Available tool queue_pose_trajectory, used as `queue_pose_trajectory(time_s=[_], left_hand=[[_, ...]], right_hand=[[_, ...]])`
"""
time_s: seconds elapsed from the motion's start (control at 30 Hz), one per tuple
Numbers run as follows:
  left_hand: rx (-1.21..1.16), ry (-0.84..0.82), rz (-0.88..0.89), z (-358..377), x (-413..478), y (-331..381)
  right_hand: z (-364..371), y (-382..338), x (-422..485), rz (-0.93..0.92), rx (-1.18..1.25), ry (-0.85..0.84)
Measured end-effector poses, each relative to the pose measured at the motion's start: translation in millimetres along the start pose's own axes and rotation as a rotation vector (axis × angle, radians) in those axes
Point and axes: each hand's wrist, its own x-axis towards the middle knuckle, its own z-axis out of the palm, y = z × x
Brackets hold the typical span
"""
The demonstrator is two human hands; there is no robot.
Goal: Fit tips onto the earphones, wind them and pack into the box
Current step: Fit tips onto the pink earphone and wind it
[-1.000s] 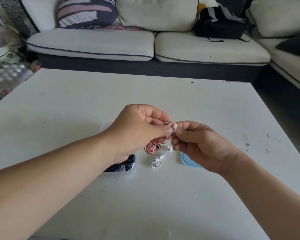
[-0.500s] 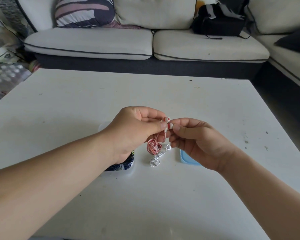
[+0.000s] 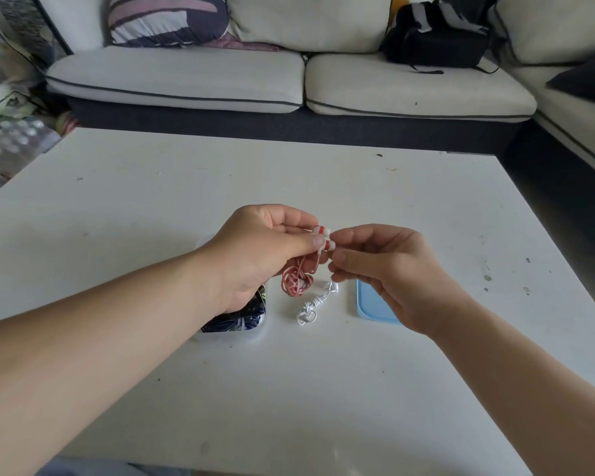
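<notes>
**Red earphones** (image 3: 329,245). Held above the middle of the counter (image 3: 145,207), between the two hands. The two earbuds (image 3: 318,230) are pinched side by side by the thumb and forefinger of the left hand (image 3: 265,255). Their white ends are turned toward the right hand (image 3: 389,274), so the buds' long axis is laid left to right, roughly level. The pink cable coil (image 3: 296,282) is hung loosely below the left hand; whether it touches the counter cannot be told.

**Right hand.** Fingers are curled, with the forefinger tip set at the upper bud's white end and the thumb just below the lower bud. Whether a loose tip is pinched there cannot be told. This hand is judged the better placed for pressing a tip on, along the buds' axis.

**White earphones** (image 3: 315,304). Wound into a bundle and laid on the counter just below the coil, between box and lid.

**Clear box** (image 3: 244,322). Set at the left, partly hidden under the left hand. Dark contents are seen inside but cannot be identified further.

**Blue lid** (image 3: 371,304). Laid flat at the right, apart from the box and partly covered by the right hand.
</notes>
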Motion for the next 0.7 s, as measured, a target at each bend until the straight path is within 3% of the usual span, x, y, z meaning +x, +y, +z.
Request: queue_pose_trajectory(time_s=[0.17, 0.3, 0.7], left_hand=[[-0.036, -0.012, -0.032, 1, 1, 0], [-0.012, -0.048, -0.07, -1, -1, 0], [-0.005, -0.001, -0.082, -4, 4, -3]], right_hand=[[4, -3, -4, -0.153, -0.315, 0.073], [3, -2, -6, -0.214, -0.374, 0.048], [5, 11, 2, 0.043, -0.025, 0.031]])
